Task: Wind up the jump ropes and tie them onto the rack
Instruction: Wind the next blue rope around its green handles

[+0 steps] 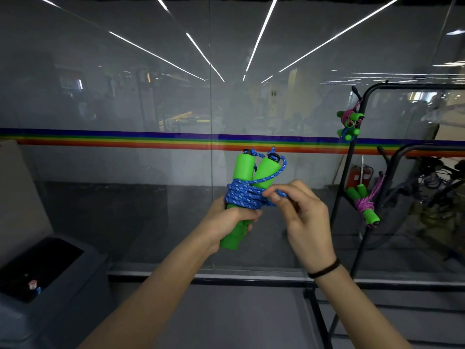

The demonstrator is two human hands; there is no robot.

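- The blue jump rope is held up in the air well left of the rack, with its two green handles side by side and the cord coiled round their middle.
- The left hand has its grip curled round the lower ends of the handles. The right hand pinches the loose cord between thumb and forefinger, right at the coil.
- The winding looks nearly finished. The tail still needs securing, and this bundle is not yet tied to the rack.
- Three wound ropes already hang on the rack's near upright: a pink-corded bundle near the top, a second bundle just beneath it with what seems a blue cord, and a purple-corded bundle lower down.
- No tabletop shows; the rack stands on a grey floor.
- Behind the rack runs a glass wall with a rainbow stripe and reflected ceiling lights.
- A fire extinguisher shows through the glass beside the rack's upright.
- A dark bin sits far left of the rack.
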